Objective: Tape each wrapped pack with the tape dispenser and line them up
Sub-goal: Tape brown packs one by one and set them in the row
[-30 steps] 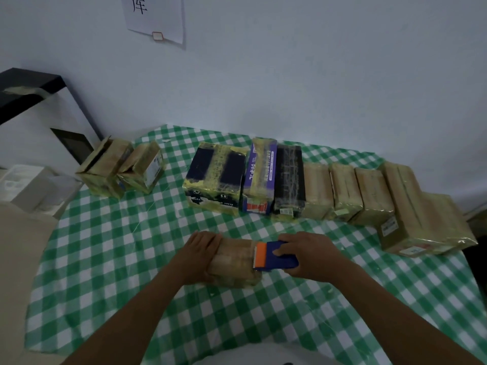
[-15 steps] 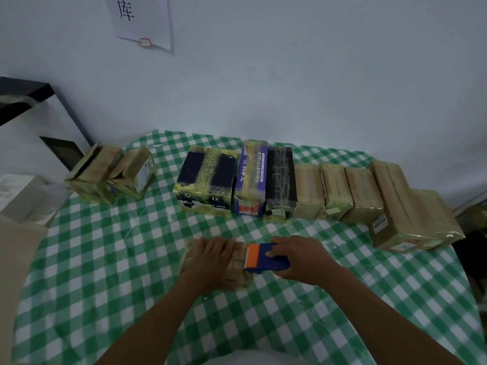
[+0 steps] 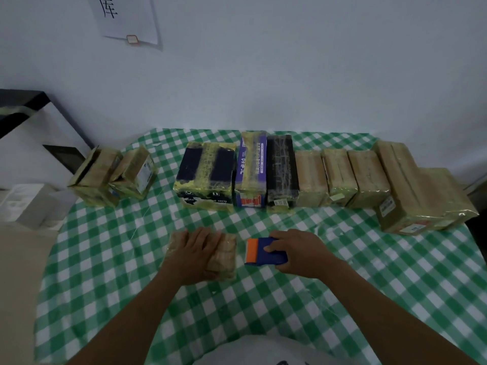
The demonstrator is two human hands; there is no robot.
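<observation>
A small tan wrapped pack point(image 3: 222, 256) lies on the green checked tablecloth point(image 3: 110, 259) in front of me. My left hand point(image 3: 193, 252) rests flat on top of it, fingers spread, pressing it down. My right hand point(image 3: 297, 252) grips a blue tape dispenser point(image 3: 266, 251) with an orange front edge, just right of the pack with a small gap between them. A row of several taped packs point(image 3: 311, 177) runs along the back of the table, from a dark blue one point(image 3: 207, 175) to large tan ones point(image 3: 411, 188).
Two taped cardboard boxes point(image 3: 113, 175) stand apart at the back left. White boxes point(image 3: 29, 204) sit off the table's left edge, below a black shelf frame point(image 3: 23, 104). A paper sheet point(image 3: 126, 17) hangs on the wall behind.
The dispenser has moved right, off the pack's end, leaving a gap. My left hand has shifted from the pack's left end to lie flat on top of it.
</observation>
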